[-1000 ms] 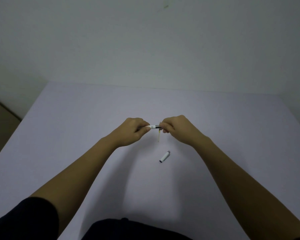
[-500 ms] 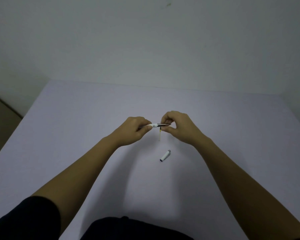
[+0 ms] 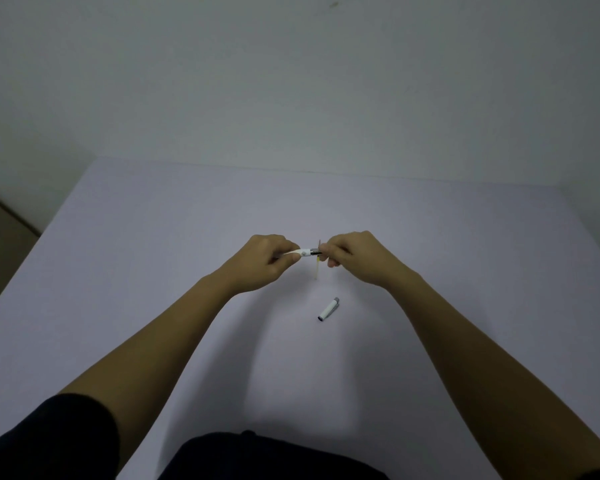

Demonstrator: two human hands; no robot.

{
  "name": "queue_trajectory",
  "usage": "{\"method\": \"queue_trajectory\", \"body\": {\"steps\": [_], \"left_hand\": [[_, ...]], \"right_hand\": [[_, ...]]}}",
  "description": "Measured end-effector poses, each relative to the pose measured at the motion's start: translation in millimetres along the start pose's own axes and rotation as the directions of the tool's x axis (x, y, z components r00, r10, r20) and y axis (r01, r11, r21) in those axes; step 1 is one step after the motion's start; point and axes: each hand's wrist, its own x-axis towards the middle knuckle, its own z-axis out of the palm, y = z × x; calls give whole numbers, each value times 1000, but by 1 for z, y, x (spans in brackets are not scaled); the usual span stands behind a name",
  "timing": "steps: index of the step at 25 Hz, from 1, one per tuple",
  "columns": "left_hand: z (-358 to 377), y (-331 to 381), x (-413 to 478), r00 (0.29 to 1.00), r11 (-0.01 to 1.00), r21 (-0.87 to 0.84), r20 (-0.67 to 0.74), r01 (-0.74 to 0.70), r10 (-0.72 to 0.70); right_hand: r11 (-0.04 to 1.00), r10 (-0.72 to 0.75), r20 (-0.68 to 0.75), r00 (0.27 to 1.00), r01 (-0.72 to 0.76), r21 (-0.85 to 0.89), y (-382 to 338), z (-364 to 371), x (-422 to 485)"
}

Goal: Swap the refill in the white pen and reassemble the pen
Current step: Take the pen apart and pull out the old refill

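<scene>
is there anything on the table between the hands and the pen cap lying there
Nothing visible. The pen cap lies alone on bare table, just nearer the person than the right hand, which shares the pen body with the left hand.

You hold the white pen barrel (image 3: pixel 300 253) level above the table, its dark end section (image 3: pixel 315 251) pointing to your right. A thin yellowish refill (image 3: pixel 317 268) hangs nearly upright just beside that dark end, crossing it; whether they touch is unclear. The white cap (image 3: pixel 328 309), grey at one end, lies tilted on the table nearer you, well apart.
</scene>
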Motion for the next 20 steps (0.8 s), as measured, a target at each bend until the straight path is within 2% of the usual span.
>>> {"method": "queue_trajectory", "body": {"steps": [3, 7, 11, 12, 15, 17, 20], "left_hand": [[1, 3, 1, 1000, 1000, -6, 3, -4, 4], [2, 1, 1, 1000, 1000, 1, 6, -5, 5], [7, -1, -2, 1000, 999, -29, 1, 25, -25], [8, 0, -2, 999, 999, -37, 0, 33, -33], [9, 1, -1, 1000, 999, -40, 3, 28, -28], [8, 2, 1, 1000, 999, -36, 10, 23, -23], [8, 2, 2, 1000, 999, -34, 2, 30, -30]], "right_hand": [[994, -101, -90, 991, 104, 32, 1, -2, -4], [999, -21, -77, 997, 23, 29, 2, -3, 0], [987, -152, -122, 981, 158, 36, 3, 1, -2], [989, -135, -109, 985, 140, 36, 4, 2, -2], [999, 50, -21, 999, -50, 3, 4, -1, 1], [998, 58, -12, 998, -58, -7, 6, -5, 1], [994, 7, -97, 995, 3, 106, 7, -4, -3]]}}
